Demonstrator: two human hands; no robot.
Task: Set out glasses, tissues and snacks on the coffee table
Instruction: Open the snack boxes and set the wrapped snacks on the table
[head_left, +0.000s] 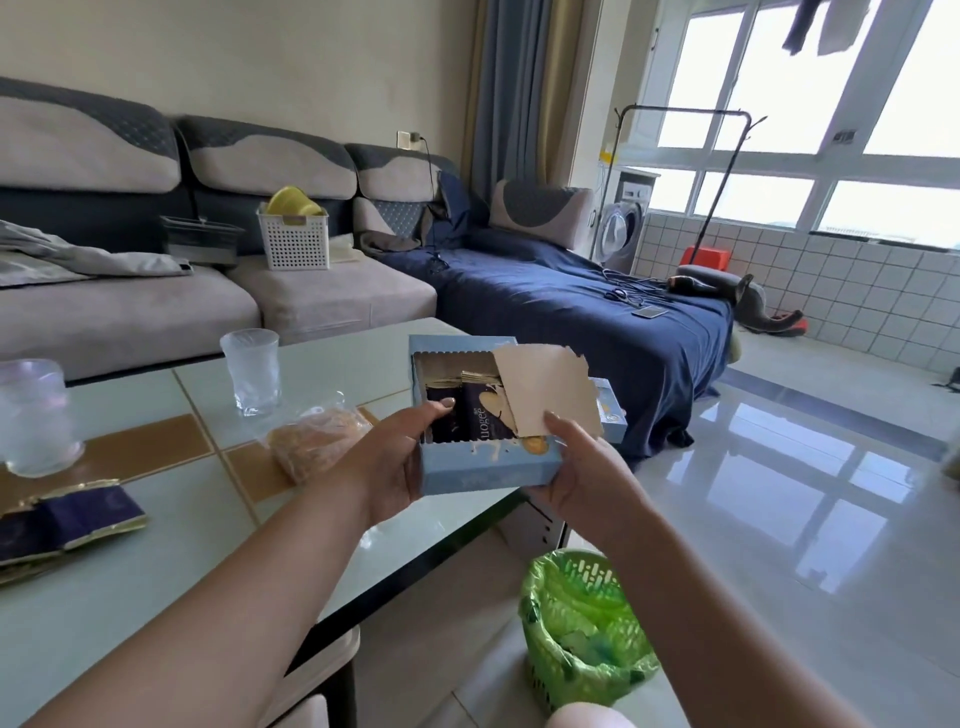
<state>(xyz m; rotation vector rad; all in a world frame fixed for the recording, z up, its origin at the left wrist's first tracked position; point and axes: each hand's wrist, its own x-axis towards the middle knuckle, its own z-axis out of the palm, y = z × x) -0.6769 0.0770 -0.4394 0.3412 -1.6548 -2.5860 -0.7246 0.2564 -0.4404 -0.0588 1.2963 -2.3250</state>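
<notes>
Over the coffee table (156, 582) edge, a left hand (387, 467) gripped an opened blue snack box (483, 470) while the right hand (576, 467) pinched its torn flap (545, 389); tilting risked spilling packets.

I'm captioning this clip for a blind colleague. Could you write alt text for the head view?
Both hands hold an opened light-blue snack box over the coffee table edge: left hand grips its side, right hand pinches the torn cardboard flap. Two glasses, a clear snack bag and dark packets lie on the table; a green bin stands below.
</notes>
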